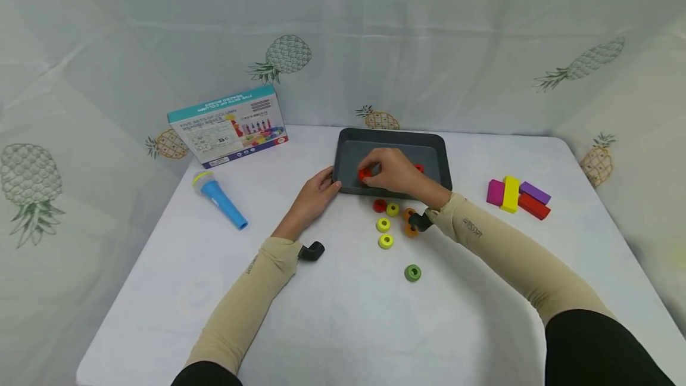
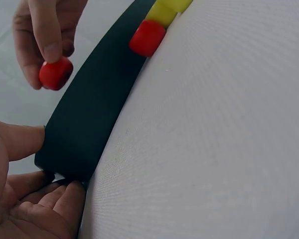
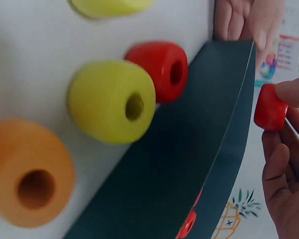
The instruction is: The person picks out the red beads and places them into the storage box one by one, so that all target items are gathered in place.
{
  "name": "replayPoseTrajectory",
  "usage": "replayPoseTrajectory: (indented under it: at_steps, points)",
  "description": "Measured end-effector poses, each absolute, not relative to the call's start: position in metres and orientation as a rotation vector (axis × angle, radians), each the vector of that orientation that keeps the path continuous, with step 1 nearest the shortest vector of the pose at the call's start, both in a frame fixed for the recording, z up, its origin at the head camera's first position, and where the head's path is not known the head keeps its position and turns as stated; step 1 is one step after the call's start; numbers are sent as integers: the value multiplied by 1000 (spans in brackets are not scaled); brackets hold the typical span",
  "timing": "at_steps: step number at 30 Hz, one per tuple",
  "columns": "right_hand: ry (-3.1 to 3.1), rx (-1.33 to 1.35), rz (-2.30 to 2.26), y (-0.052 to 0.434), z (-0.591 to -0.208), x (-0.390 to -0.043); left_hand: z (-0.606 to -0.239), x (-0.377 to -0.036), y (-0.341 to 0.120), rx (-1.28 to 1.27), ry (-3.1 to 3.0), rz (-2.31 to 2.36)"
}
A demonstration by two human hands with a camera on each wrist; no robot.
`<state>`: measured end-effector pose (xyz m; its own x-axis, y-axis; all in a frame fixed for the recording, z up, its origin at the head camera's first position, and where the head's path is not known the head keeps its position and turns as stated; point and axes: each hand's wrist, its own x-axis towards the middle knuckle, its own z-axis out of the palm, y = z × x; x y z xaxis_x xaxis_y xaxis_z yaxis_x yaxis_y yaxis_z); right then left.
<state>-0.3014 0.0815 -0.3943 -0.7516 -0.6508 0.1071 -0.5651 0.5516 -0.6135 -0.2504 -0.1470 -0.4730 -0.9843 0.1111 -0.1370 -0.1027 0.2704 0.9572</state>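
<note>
Between thumb and fingertips, my right hand [image 1: 393,170] pinches a red bead [image 3: 270,107], raised over the left part of a dark grey tray [image 1: 409,143]. At the tray's near left corner, my left hand [image 1: 317,195] grips the edge, with the thumb [image 2: 25,142] at the rim and the fingers curled against the outside. Another red bead [image 1: 419,168] shows inside the tray, partly behind the right hand. In front of the tray lie a red bead [image 1: 380,205], several yellow beads [image 1: 383,224], orange beads [image 1: 411,230] partly covered by the right wrist camera, and a green bead [image 1: 412,273].
A blue toy microphone [image 1: 224,202] lies at the left, with a printed toy box [image 1: 233,127] behind it. Magenta, yellow, purple and red blocks [image 1: 511,194] sit together at the right. A pineapple-print curtain [image 1: 455,64] hangs behind the white table [image 1: 332,326].
</note>
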Motion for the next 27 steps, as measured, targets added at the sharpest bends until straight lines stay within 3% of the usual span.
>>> replayPoseTrajectory:
  at_steps: [13,27]
  points:
    - [2699,-853,-869,74,-400,-336,-473,-251,-148,-16,2354,1796]
    - [2712,-729,-779,71,-415,-350,-472,-251,-147,-2,2349,1803]
